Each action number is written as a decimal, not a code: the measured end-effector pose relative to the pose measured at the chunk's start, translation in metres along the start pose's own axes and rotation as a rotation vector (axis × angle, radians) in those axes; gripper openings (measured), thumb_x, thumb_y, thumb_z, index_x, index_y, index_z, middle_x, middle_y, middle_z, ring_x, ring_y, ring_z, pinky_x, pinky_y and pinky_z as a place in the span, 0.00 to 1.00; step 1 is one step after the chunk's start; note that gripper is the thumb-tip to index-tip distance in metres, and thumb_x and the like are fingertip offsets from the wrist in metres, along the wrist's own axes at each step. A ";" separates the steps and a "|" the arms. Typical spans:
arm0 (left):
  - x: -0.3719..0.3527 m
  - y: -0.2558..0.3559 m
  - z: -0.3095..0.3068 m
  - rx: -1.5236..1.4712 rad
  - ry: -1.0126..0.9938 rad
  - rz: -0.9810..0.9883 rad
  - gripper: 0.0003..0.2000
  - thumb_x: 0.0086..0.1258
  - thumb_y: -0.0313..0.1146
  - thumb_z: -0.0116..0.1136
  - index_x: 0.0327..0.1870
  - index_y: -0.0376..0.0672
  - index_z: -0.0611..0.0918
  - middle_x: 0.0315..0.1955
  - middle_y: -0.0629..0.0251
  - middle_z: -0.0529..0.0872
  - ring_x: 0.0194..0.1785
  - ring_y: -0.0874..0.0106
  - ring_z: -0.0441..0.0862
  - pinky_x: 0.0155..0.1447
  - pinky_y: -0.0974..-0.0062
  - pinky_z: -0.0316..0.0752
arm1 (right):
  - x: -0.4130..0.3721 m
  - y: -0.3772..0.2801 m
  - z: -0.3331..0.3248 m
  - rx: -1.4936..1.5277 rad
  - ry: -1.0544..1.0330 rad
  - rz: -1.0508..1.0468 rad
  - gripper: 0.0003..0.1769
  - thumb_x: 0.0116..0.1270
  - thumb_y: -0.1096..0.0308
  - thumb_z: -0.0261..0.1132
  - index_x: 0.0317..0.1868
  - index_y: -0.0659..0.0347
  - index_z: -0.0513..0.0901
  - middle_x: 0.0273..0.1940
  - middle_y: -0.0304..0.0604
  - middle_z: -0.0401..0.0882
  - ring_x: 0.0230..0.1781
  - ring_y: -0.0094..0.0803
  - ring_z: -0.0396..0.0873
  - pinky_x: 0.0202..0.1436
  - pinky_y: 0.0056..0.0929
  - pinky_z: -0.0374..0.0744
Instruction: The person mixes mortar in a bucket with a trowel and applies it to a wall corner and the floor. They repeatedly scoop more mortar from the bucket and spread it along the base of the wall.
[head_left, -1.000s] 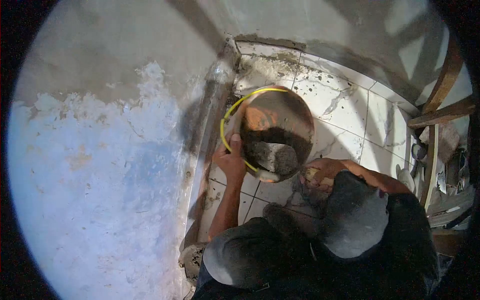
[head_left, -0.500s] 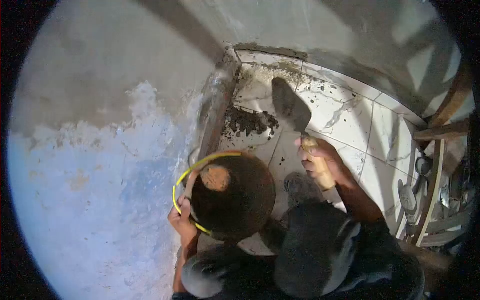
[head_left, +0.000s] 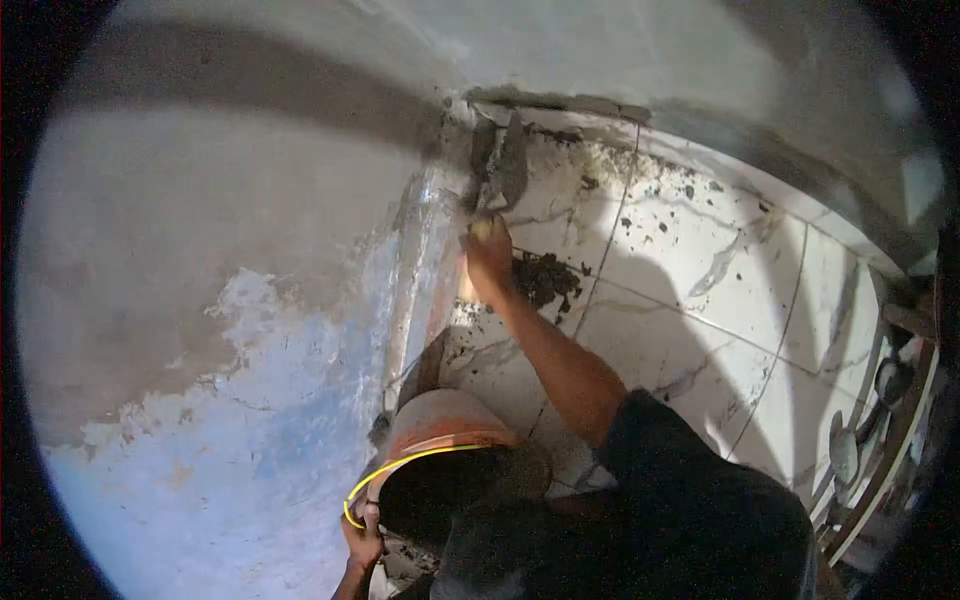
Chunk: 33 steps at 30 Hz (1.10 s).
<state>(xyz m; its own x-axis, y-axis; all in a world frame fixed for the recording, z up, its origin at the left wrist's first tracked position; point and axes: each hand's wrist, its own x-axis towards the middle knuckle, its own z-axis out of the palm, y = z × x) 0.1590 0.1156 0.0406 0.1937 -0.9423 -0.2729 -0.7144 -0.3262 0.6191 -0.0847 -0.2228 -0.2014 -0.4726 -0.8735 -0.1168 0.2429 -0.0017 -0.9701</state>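
Observation:
My right hand point(head_left: 489, 262) is wrapped round the light handle of a trowel point(head_left: 512, 168). Its dark blade points up into the corner, beside the tile edge and the wall base. Low in the view, my left hand point(head_left: 364, 538) grips the rim of an orange-grey bucket point(head_left: 440, 418), which tilts with its mouth toward me. The bucket's inside is dark, so its contents do not show. Crumbly dark mortar point(head_left: 545, 282) lies on the white floor tiles point(head_left: 650, 310) just right of my right hand.
A wall of grey plaster and worn blue paint point(head_left: 290, 370) rises on the left. Another grey wall point(head_left: 620, 50) runs along the back, with a tile skirting point(head_left: 730, 182) below it. Wooden pieces and metal tools point(head_left: 845, 448) lie at the right. Small crumbs dot the tiles.
My right hand has carried the trowel left and up into the corner. The bucket, still held by my left hand, sits lower in view and has tipped toward me. The camera view has shifted.

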 end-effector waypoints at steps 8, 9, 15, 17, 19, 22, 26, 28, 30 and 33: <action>0.004 0.014 0.007 -0.040 0.007 -0.071 0.22 0.70 0.46 0.48 0.46 0.30 0.77 0.27 0.70 0.78 0.32 0.77 0.72 0.38 0.76 0.68 | -0.010 -0.032 -0.131 0.314 -0.262 0.533 0.18 0.61 0.62 0.59 0.46 0.62 0.67 0.28 0.43 0.70 0.22 0.29 0.73 0.19 0.31 0.77; 0.001 0.012 0.006 -0.031 0.002 -0.068 0.22 0.70 0.45 0.48 0.47 0.30 0.77 0.28 0.69 0.79 0.33 0.77 0.73 0.39 0.76 0.68 | -0.008 -0.029 -0.145 0.325 -0.255 0.540 0.18 0.61 0.62 0.59 0.46 0.62 0.67 0.28 0.43 0.70 0.22 0.29 0.73 0.19 0.31 0.77; 0.008 0.034 0.003 -0.091 -0.009 -0.154 0.21 0.67 0.46 0.55 0.46 0.32 0.77 0.37 0.67 0.81 0.41 0.76 0.75 0.46 0.75 0.69 | 0.029 -0.061 -0.138 0.141 -0.260 0.561 0.19 0.64 0.49 0.54 0.40 0.58 0.68 0.23 0.38 0.68 0.17 0.29 0.69 0.19 0.32 0.75; 0.012 0.033 0.010 -0.123 -0.007 -0.143 0.22 0.67 0.46 0.55 0.47 0.31 0.76 0.38 0.66 0.81 0.42 0.76 0.75 0.47 0.75 0.69 | 0.083 0.022 -0.101 0.159 -0.395 0.188 0.19 0.64 0.49 0.54 0.38 0.57 0.68 0.20 0.38 0.68 0.16 0.29 0.69 0.19 0.32 0.73; 0.006 0.030 0.001 -0.102 -0.028 -0.194 0.23 0.67 0.46 0.54 0.49 0.29 0.75 0.43 0.63 0.81 0.45 0.74 0.76 0.51 0.73 0.69 | 0.106 0.028 -0.068 0.305 -0.377 0.312 0.18 0.66 0.48 0.53 0.35 0.57 0.68 0.20 0.38 0.69 0.16 0.28 0.68 0.19 0.32 0.72; 0.002 0.029 0.005 -0.233 -0.024 -0.219 0.23 0.67 0.45 0.54 0.50 0.29 0.75 0.43 0.63 0.81 0.45 0.73 0.76 0.51 0.73 0.69 | 0.130 -0.016 -0.048 0.524 -0.395 0.790 0.18 0.67 0.49 0.51 0.34 0.57 0.69 0.20 0.38 0.69 0.16 0.27 0.68 0.19 0.32 0.72; -0.012 -0.025 0.001 -0.217 0.057 -0.151 0.23 0.67 0.45 0.55 0.50 0.32 0.74 0.34 0.67 0.81 0.36 0.78 0.76 0.40 0.78 0.71 | 0.123 -0.026 -0.040 0.235 -0.462 0.801 0.17 0.68 0.50 0.50 0.34 0.56 0.69 0.21 0.38 0.70 0.17 0.28 0.69 0.19 0.33 0.72; -0.016 -0.017 -0.001 -0.226 0.035 -0.187 0.23 0.66 0.46 0.56 0.49 0.32 0.74 0.30 0.70 0.79 0.30 0.81 0.73 0.33 0.80 0.68 | 0.106 -0.012 -0.033 0.288 -0.473 0.852 0.17 0.69 0.50 0.50 0.34 0.55 0.69 0.22 0.38 0.70 0.17 0.28 0.69 0.19 0.34 0.72; -0.015 -0.014 -0.006 -0.226 0.016 -0.211 0.23 0.66 0.47 0.56 0.48 0.33 0.74 0.25 0.74 0.77 0.25 0.84 0.70 0.26 0.83 0.65 | 0.080 0.013 -0.021 0.355 -0.483 0.893 0.17 0.69 0.49 0.50 0.35 0.55 0.69 0.22 0.38 0.70 0.18 0.29 0.70 0.19 0.35 0.73; -0.015 -0.007 -0.012 -0.061 -0.036 -0.463 0.24 0.70 0.48 0.48 0.50 0.30 0.75 0.40 0.63 0.81 0.43 0.74 0.76 0.48 0.74 0.69 | 0.035 0.073 -0.010 0.713 -0.506 0.806 0.20 0.67 0.45 0.52 0.38 0.55 0.71 0.24 0.40 0.71 0.20 0.31 0.73 0.18 0.37 0.74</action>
<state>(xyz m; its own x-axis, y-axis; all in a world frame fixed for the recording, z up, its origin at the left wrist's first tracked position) 0.1694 0.1311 0.0488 0.4584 -0.6939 -0.5554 -0.5174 -0.7164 0.4680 -0.0916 -0.2486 -0.2785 0.3824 -0.8394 -0.3863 0.8089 0.5061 -0.2991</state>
